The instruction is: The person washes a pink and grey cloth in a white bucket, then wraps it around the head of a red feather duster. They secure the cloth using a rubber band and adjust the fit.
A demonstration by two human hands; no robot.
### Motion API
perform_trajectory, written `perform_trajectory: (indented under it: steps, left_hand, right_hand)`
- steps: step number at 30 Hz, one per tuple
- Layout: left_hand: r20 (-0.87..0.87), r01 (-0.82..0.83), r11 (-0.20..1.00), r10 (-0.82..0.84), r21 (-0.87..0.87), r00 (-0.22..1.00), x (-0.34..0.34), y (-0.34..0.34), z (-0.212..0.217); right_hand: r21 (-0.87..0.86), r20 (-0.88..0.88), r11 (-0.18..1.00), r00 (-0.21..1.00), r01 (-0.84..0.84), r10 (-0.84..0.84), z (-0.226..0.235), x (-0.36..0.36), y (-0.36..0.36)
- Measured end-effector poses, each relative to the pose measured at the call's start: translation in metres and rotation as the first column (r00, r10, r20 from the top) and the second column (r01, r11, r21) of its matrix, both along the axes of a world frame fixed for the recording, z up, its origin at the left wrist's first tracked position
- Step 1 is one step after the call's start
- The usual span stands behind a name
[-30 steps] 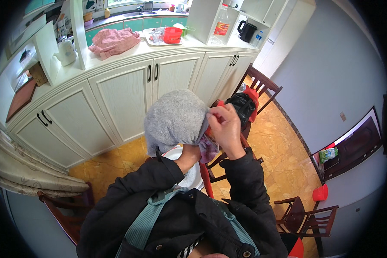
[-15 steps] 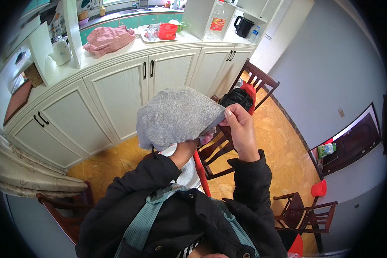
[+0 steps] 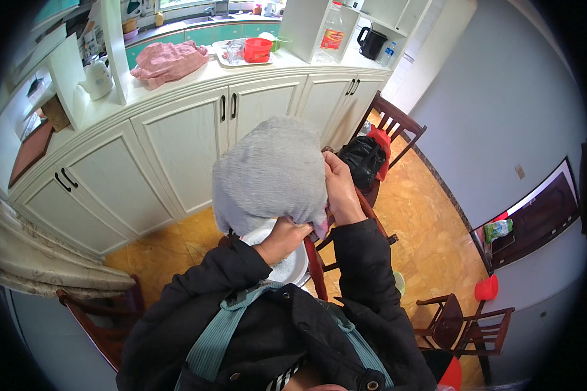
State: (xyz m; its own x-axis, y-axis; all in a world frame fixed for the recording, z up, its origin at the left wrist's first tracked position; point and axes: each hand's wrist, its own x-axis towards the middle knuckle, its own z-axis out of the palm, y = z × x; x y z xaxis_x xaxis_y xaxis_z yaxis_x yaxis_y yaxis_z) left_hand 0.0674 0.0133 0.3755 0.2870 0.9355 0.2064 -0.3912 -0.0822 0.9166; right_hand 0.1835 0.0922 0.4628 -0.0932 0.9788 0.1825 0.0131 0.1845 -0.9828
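Note:
A pale grey cloth is spread in a rounded, bulging shape in front of me; what lies beneath it is mostly hidden. My left hand is closed at its lower edge, fingers partly under the fabric. On the right side, my right hand pinches the cloth's edge. A bit of pink material peeks out between the two hands. Below them, a white basin holds what looks like sudsy water.
A dark wooden chair bearing a black bag stands ahead on the right. White cabinets curve along the front, with a pink cloth and a red container on top. A red bucket and a small chair are at right.
The stretched right corner of the cloth has come in, and my right hand has moved left and lower. My left hand has come further out from under the cloth.

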Motion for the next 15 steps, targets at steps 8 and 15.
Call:
perform_trajectory:
  steps: [8, 15]
  left_hand:
    - [0.076, -0.133, 0.961, 0.156, -0.244, 0.985, 0.002, 0.005, 0.003]
    - [-0.015, -0.223, 0.963, 0.223, -0.153, 0.975, 0.005, 0.021, -0.022]
  right_hand:
    - [0.633, 0.283, 0.764, 0.880, 0.126, -0.381, 0.016, -0.029, -0.027]
    - [0.736, 0.282, 0.677, 0.903, 0.013, -0.324, 0.028, -0.026, -0.052]
